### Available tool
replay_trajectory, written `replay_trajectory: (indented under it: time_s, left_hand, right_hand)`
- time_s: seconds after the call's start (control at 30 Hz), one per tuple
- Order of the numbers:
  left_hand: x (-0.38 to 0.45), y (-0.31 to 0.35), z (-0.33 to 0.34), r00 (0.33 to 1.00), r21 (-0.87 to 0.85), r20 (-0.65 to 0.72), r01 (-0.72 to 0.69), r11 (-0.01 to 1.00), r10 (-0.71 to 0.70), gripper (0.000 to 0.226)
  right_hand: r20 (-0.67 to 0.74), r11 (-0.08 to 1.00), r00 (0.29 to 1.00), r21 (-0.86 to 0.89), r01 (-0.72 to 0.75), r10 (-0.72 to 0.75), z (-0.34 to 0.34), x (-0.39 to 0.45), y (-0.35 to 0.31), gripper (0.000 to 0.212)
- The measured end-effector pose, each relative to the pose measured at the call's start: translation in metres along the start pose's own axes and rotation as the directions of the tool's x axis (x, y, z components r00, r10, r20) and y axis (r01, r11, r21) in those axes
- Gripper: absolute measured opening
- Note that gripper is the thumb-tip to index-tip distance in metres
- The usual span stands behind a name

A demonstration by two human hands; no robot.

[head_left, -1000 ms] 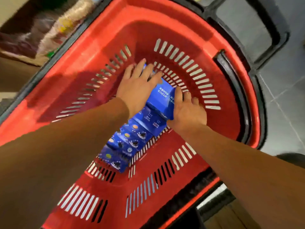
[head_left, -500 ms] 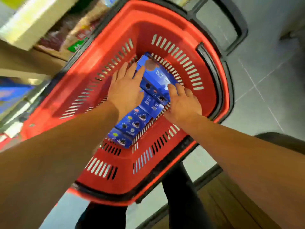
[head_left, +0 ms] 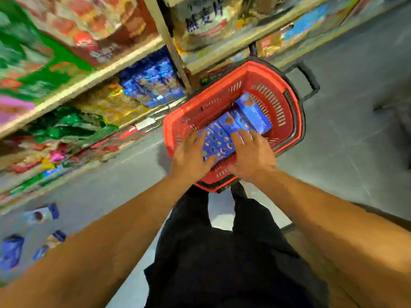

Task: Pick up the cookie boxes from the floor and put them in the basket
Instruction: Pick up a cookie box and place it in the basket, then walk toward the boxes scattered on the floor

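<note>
Basket (head_left: 287, 121), red plastic with slotted walls and a black rim, sits on the grey floor (head_left: 355, 134) at about 1 o'clock from frame centre, hard against the foot of the store shelving (head_left: 93, 83). Its black handle (head_left: 308, 80) sticks out toward 2 o'clock.

Blue cookie boxes (head_left: 235, 125) lie packed side by side in the basket, in a row running from 7 o'clock up to 1 o'clock across its bottom. The far box shows a printed cookie on its top face; the near ones show small round cookie pictures.

Left hand (head_left: 191, 155): fingers spread and loose, palm down, over the near left end of the row, clamped on nothing. Right hand (head_left: 252, 155): also flat and spread, fingers (head_left: 241, 138) over the near boxes' right side. Contact or slight hover, cannot tell; the frame is motion-blurred.

More blue boxes on the floor (head_left: 11, 250) at 8 o'clock, well apart from the basket, several scattered, blurred.

Person's dark trousers (head_left: 224, 252) fill the 6 o'clock area, just below the basket's near rim.

Shelving at 10 to 12 o'clock carries smeared packets in green, red and gold, plus a blue stack (head_left: 151, 83) at 11 o'clock.
</note>
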State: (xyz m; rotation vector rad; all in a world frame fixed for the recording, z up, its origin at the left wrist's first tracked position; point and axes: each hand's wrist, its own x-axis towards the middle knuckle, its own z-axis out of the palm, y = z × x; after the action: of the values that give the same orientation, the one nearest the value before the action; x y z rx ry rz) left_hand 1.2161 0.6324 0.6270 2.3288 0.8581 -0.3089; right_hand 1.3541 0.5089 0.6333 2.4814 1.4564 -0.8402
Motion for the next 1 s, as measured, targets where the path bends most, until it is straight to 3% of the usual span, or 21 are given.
replay_trajectory:
  time_s: [0.23,0.4,0.5,0.7,0.87,1.0]
  left_hand:
    - [-0.122,0.002,-0.008,0.919,-0.180,-0.173,0.323,0.929,-0.354,0.095]
    - [-0.201,0.010,0.001,0.764,-0.330,-0.237,0.518,0.789,-0.600,0.088]
    - [-0.240,0.009,0.009,0.656,-0.434,-0.290,0.558,0.707,-0.697,0.078]
    - [-0.304,-0.004,0.028,0.460,-0.621,-0.305,0.568,0.540,-0.834,0.079]
    - [-0.358,-0.032,0.044,0.313,-0.691,-0.279,0.591,0.416,-0.908,0.089]
    - [-0.405,-0.068,0.055,0.215,-0.734,-0.277,0.581,0.351,-0.936,0.079]
  right_hand:
    - [-0.011,0.927,0.935,-0.136,0.351,-0.355,-0.029,-0.035,-0.032,0.098]
    - [0.003,0.790,0.808,-0.208,0.577,-0.590,-0.043,-0.056,-0.068,0.092]
    - [0.064,0.662,0.703,-0.287,0.693,-0.708,-0.047,-0.069,-0.103,0.091]
    - [0.224,0.408,0.511,-0.380,0.830,-0.830,-0.035,-0.093,-0.177,0.092]
    - [0.302,0.258,0.398,-0.411,0.874,-0.866,-0.012,-0.115,-0.243,0.091]
    - [0.385,0.169,0.361,-0.450,0.877,-0.850,0.014,-0.130,-0.307,0.093]
